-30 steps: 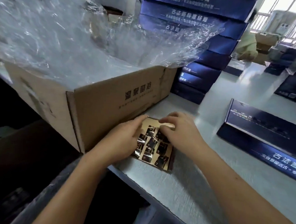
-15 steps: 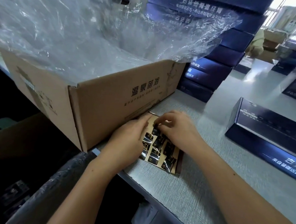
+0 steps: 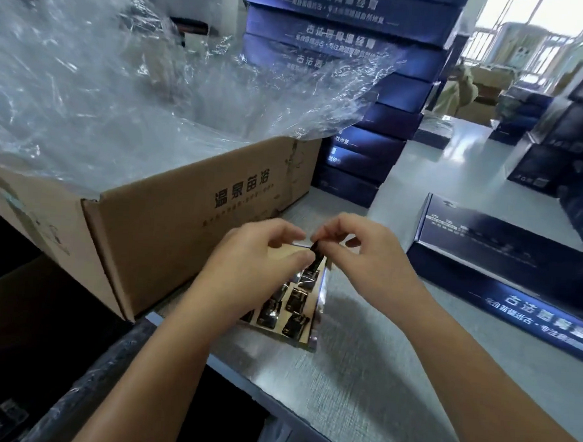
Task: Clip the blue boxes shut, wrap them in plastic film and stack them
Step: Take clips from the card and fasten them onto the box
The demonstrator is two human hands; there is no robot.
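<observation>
The cardboard box (image 3: 195, 215) bears 温泉苗浴 in dark characters on its side; the finer line beneath is too blurred to read. The stacked blue boxes (image 3: 346, 29) carry silver titles starting 古法, over a small line ending 自然修复. The blue box (image 3: 519, 269) lying on the counter (image 3: 376, 379) reads 古法 and 来自苗疆远古.

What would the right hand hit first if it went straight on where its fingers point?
Probably the left hand: the right hand, pinching a small black binder clip, points left at its fingertips. Behind lies the brown cardboard carton; depth unclear.
</observation>
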